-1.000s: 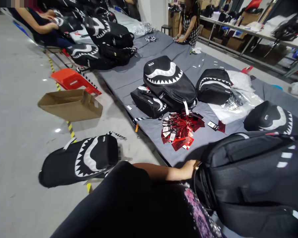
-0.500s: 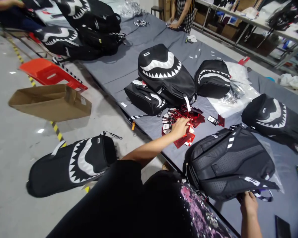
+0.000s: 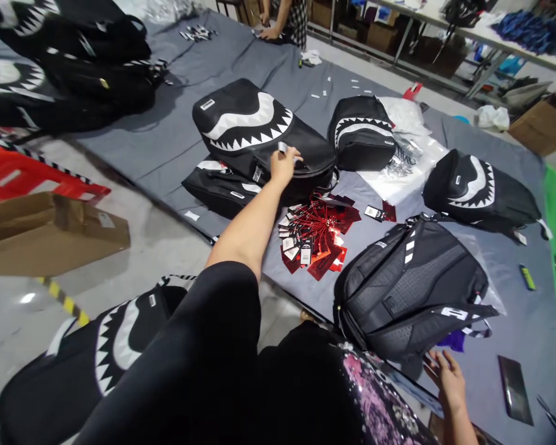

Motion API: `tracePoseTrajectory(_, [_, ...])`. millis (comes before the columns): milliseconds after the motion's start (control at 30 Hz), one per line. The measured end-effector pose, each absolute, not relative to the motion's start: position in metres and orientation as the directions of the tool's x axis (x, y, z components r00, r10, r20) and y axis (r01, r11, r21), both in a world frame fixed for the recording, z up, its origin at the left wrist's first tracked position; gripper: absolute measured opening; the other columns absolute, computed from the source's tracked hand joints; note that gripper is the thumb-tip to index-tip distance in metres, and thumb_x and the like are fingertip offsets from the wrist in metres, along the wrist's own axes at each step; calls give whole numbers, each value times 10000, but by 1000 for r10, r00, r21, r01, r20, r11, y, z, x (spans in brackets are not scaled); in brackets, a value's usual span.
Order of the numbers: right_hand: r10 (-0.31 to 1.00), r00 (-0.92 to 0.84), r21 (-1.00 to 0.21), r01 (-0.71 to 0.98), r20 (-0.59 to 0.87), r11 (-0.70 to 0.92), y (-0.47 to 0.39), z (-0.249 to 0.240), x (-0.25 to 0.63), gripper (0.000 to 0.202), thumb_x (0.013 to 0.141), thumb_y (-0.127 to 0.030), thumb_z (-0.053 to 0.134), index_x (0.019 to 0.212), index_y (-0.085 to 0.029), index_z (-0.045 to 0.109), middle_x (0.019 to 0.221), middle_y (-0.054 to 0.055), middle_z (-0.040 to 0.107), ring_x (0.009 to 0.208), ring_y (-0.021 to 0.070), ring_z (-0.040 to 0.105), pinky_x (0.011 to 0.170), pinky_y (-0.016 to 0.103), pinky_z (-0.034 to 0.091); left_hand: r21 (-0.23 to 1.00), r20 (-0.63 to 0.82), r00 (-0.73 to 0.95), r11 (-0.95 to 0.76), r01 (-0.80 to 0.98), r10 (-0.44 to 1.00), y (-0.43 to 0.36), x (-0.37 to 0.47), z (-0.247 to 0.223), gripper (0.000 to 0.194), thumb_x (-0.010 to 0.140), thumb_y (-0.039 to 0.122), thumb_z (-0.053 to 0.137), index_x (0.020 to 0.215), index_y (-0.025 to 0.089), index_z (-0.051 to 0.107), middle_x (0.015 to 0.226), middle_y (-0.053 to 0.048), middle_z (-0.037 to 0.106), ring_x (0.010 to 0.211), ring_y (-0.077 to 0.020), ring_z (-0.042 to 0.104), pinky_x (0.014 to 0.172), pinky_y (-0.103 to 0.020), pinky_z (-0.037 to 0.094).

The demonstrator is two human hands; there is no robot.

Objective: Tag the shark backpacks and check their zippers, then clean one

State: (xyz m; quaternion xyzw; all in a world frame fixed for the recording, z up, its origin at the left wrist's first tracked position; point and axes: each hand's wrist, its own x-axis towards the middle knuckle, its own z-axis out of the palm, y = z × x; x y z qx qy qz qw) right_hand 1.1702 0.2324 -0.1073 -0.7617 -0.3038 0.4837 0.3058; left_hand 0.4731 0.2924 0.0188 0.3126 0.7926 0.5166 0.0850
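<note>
My left hand (image 3: 285, 167) is closed over the front of a black backpack (image 3: 312, 145) with a white shark-mouth print. A small silvery-white piece (image 3: 283, 148) sticks out at its fingers; its kind is unclear. Below that arm's reach, a fanned bunch of red and black hang tags (image 3: 312, 238) with red strings lies on the table. Another black backpack (image 3: 408, 290) lies with its padded back and straps facing up. Near its lower strap, my right hand (image 3: 446, 374) is open with fingers apart. Something purple (image 3: 453, 340) shows beneath the strap.
More shark-print bags (image 3: 479, 191) lie around the grey-covered table (image 3: 269, 68). A cardboard box (image 3: 50, 235) and another backpack (image 3: 74, 377) are on the left. Scissors (image 3: 550, 415) and a dark wallet-like item (image 3: 515, 389) lie at right. Another person's hands (image 3: 272, 28) are at the far edge.
My left hand has moved from the hang tags up onto the shark-print backpack. My right hand has come away from the lower strap and opened. The view has shifted rightward.
</note>
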Motion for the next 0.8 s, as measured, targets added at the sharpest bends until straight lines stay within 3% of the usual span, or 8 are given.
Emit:
tracePoseTrajectory(167, [744, 318, -761, 97, -587, -642, 247, -120, 1163, 608, 475, -514, 765, 962, -217, 553, 797, -9, 629, 669, 188, 639, 625, 386, 578, 934, 265, -885, 128, 335, 382, 259, 430, 69, 417, 974, 436, 376, 1036, 106, 623, 919, -78, 717, 710, -85, 634, 649, -222, 525])
tracePoseTrajectory(333, [773, 288, -785, 101, -565, -611, 259, -122, 1151, 436, 583, -468, 689, 937, -229, 601, 835, -6, 637, 709, 184, 620, 638, 370, 562, 942, 278, -928, 117, 314, 248, 193, 424, 60, 339, 931, 407, 443, 938, 118, 620, 860, -91, 710, 668, -122, 671, 479, -175, 481])
tracePoseTrajectory(567, [716, 348, -764, -5, -606, -645, 260, -132, 1153, 359, 598, -412, 661, 903, -242, 577, 840, -8, 615, 658, 154, 579, 568, 304, 525, 964, 220, -951, 97, 246, 219, 161, 438, 27, 292, 896, 375, 497, 899, 112, 624, 770, -87, 702, 651, -141, 685, 527, -192, 529])
tracePoseTrajectory(800, [705, 362, -765, -39, -610, -643, 254, -134, 1149, 410, 570, -437, 712, 909, -249, 578, 1020, 34, 629, 709, 161, 575, 572, 316, 533, 984, 127, -971, 95, 148, 202, 157, 444, 31, 225, 878, 312, 551, 907, 108, 642, 803, -92, 706, 653, -155, 696, 524, -198, 522])
